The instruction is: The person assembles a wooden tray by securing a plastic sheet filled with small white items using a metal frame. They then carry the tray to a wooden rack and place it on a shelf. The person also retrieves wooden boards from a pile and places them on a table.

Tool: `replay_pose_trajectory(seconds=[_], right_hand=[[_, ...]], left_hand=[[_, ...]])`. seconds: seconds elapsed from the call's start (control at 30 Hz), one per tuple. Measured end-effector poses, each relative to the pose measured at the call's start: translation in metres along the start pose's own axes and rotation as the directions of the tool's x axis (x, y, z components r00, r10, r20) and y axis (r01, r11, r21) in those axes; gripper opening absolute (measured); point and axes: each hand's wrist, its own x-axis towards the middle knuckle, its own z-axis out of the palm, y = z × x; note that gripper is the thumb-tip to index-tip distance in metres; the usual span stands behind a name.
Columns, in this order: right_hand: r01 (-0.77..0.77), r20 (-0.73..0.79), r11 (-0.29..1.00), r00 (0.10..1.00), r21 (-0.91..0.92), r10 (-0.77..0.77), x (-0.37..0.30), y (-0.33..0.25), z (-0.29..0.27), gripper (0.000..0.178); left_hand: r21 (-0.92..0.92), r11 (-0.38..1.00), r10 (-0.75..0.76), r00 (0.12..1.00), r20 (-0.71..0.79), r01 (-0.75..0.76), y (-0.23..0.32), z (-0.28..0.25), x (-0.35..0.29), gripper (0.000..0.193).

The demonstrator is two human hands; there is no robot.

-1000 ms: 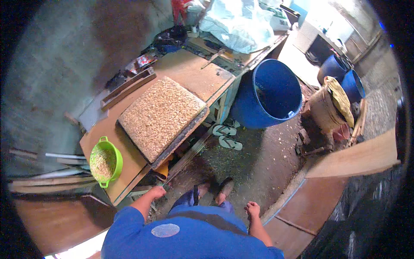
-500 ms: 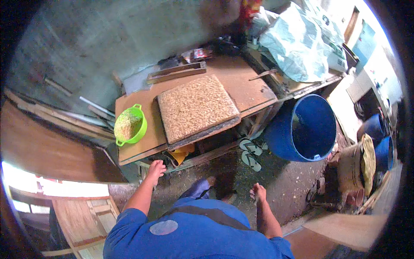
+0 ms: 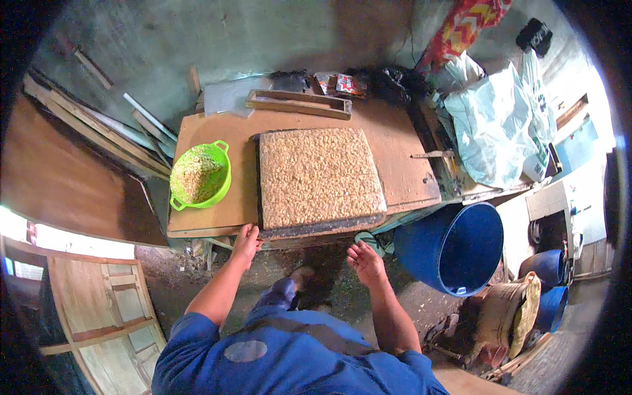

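Observation:
A thick square slab of packed pale tan beans or grains (image 3: 319, 174) rests on a dark board (image 3: 316, 230) on the wooden table (image 3: 405, 141). My left hand (image 3: 247, 246) is at the table's front edge, beside the board's near left corner; its fingers look loosely extended, and I cannot tell whether they touch it. My right hand (image 3: 367, 263) hangs in front of the slab's near right corner, fingers loosely bent and apart, holding nothing visible. Left of the slab stands a lime green two-handled basin (image 3: 224, 181), partly filled with loose pale beans or grains.
Behind the slab lies a narrow wooden frame (image 3: 299, 108) beside clear plastic sheets (image 3: 230, 95). A big blue barrel (image 3: 421, 240) stands right of my right hand. White plastic bags (image 3: 490, 131) fill the right-hand table. Wooden planks (image 3: 99, 135) lean at the left.
I have come closer to the table, and the view has turned right. Both hands have moved forward, my left to the table edge and my right toward the slab's near right corner.

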Motion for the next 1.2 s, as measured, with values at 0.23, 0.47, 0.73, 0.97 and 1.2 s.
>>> replay_pose_trajectory(seconds=[0.23,0.47,0.73,0.97,1.2], right_hand=[[-0.003,0.071,0.996,0.997,0.091,-0.003,0.071,0.010,0.023,0.019],[0.046,-0.013,0.999,0.999,0.001,-0.046,0.072,0.013,0.051,0.016],[0.065,-0.065,0.996,0.996,-0.061,-0.069,0.068,-0.004,0.064,0.016],[0.049,-0.060,0.992,0.997,-0.113,-0.056,0.066,-0.001,0.032,0.007],[0.010,-0.047,0.991,0.999,0.132,-0.004,0.069,0.002,0.034,0.018]], left_hand=[[0.133,0.991,0.025,0.998,-0.053,-0.018,0.008,0.001,0.008,0.024],[0.213,0.977,0.020,0.998,-0.055,-0.008,0.004,-0.001,0.014,0.020],[0.145,0.989,-0.019,0.995,0.100,0.004,-0.004,0.002,-0.003,0.011],[0.051,0.980,-0.198,0.964,0.178,0.192,0.011,-0.005,-0.006,0.020],[-0.488,0.804,-0.270,0.940,0.210,0.340,0.031,0.013,0.057,0.037]])
